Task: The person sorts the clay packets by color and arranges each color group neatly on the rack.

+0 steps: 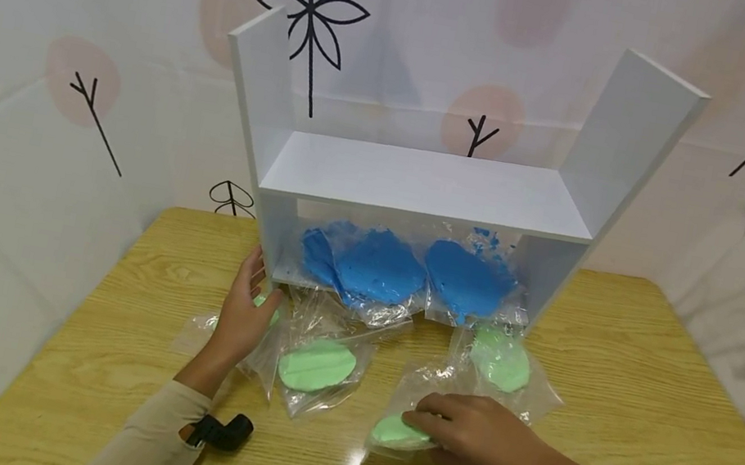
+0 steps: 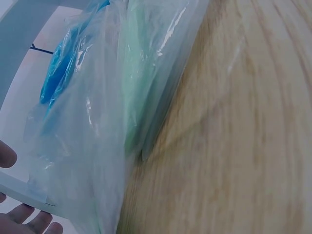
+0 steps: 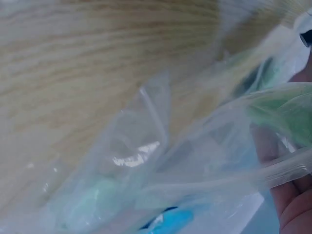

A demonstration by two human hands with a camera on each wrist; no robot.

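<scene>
My right hand pinches a clear plastic bag of light green, dough-like material at the front right of the table. In the right wrist view, the fingers lie against the clear plastic. My left hand is at the lower left of a white shelf unit, fingers extended along its side panel and thumb apart. Partly behind that hand lies another bagged green piece. Two blue bagged pieces sit in the unit's lower compartment.
One bagged green piece lies before the unit, and another by its right front corner. The wooden table runs back to a patterned cloth. Two tall side panels rise above the unit's middle board.
</scene>
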